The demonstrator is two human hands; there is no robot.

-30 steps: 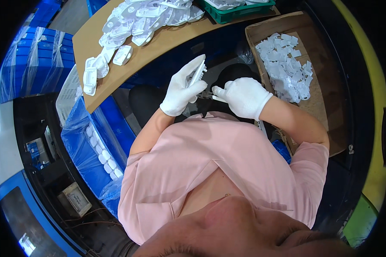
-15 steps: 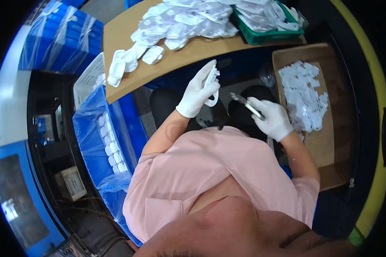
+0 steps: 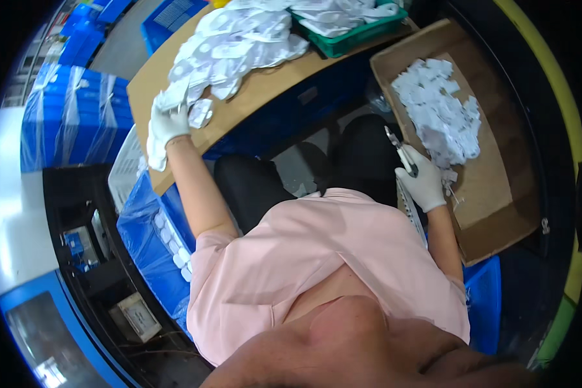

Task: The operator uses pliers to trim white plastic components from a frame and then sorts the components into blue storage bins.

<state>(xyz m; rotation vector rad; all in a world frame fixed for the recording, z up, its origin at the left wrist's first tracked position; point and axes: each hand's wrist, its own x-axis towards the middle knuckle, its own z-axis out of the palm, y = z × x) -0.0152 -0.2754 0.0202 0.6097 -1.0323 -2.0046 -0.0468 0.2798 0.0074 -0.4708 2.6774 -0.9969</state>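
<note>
Gloves cover both your hands. Your left hand [image 3: 166,127] rests on the brown wooden desk [image 3: 150,84], grip closed on a white plastic blister piece [image 3: 174,98] at the pile's edge. Your right hand [image 3: 424,183] pinches slim metal tweezers [image 3: 399,150] beside the cardboard tray [image 3: 498,194] of white paper scraps [image 3: 441,116].

A brown counter [image 3: 252,103] carries a loose heap of white plastic pieces [image 3: 239,45] and a green tray [image 3: 349,35] filled with more of them, while a shallow cardboard box [image 3: 491,187] beside it holds white scraps [image 3: 440,116].
</note>
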